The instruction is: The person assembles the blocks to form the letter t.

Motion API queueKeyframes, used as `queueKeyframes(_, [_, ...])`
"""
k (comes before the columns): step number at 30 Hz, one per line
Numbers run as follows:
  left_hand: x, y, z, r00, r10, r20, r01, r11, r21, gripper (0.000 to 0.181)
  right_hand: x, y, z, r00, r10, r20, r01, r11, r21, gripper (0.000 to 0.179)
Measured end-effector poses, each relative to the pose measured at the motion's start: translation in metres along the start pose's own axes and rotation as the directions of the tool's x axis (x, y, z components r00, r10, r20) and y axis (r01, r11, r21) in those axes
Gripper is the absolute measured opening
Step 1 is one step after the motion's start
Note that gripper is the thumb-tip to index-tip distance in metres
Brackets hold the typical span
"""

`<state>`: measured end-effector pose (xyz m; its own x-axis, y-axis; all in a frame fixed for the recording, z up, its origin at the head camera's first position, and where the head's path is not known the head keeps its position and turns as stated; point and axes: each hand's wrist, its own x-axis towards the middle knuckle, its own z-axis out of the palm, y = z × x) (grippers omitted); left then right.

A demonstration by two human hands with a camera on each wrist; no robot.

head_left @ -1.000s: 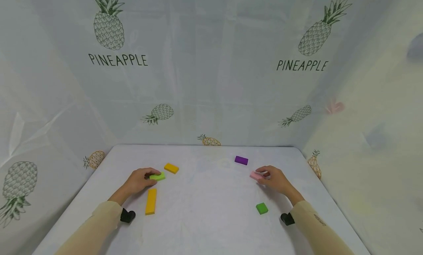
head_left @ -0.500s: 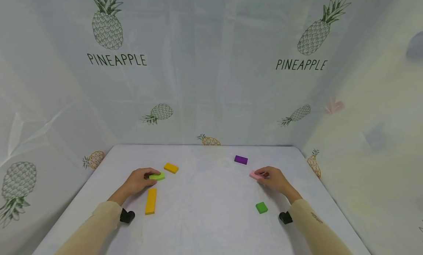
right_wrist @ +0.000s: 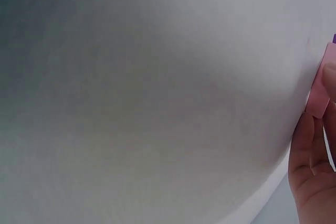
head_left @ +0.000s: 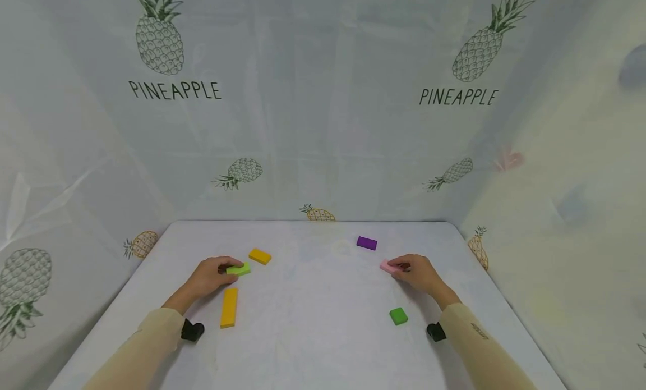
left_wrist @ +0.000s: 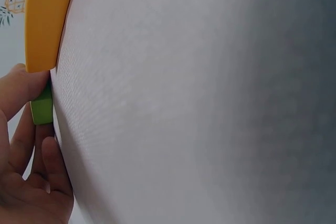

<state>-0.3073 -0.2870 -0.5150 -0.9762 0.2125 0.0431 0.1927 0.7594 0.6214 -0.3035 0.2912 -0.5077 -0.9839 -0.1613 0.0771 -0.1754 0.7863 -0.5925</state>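
Note:
On the left of the table, my left hand (head_left: pixel 212 275) pinches a light green block (head_left: pixel 239 269) between thumb and fingers; the block lies on the tabletop. In the left wrist view the same green block (left_wrist: pixel 42 107) shows between thumb and fingers. A short yellow block (head_left: pixel 259 256) is just beyond it, and a longer yellow block (head_left: pixel 229 307) lies nearer. My right hand (head_left: pixel 420 273) grips a pink block (head_left: pixel 388 266) on the right side, part of it covered by the fingers. The right wrist view shows this pink block (right_wrist: pixel 321 85) against the table.
A purple block (head_left: pixel 367 243) lies behind the pink one. Nearer the front right is a small green block (head_left: pixel 398 316). The white table (head_left: pixel 308 322) ends at a pineapple-printed curtain (head_left: pixel 323 98). Each wrist carries a black mount (head_left: pixel 192 330).
Both hands keep their hold on the same blocks and the blocks stay in place. Only the head view has shifted slightly.

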Motion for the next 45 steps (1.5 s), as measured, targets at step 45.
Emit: queueKeyframes(45, [0.0005, 0.0, -0.0028, 0.998, 0.06, -0.003, -0.06, 0.998, -0.024, 0.027, 0.006, 0.0028, -0.0007, 0.998, 0.064, 0.015, -0.064, 0.998, 0.0, 0.032])
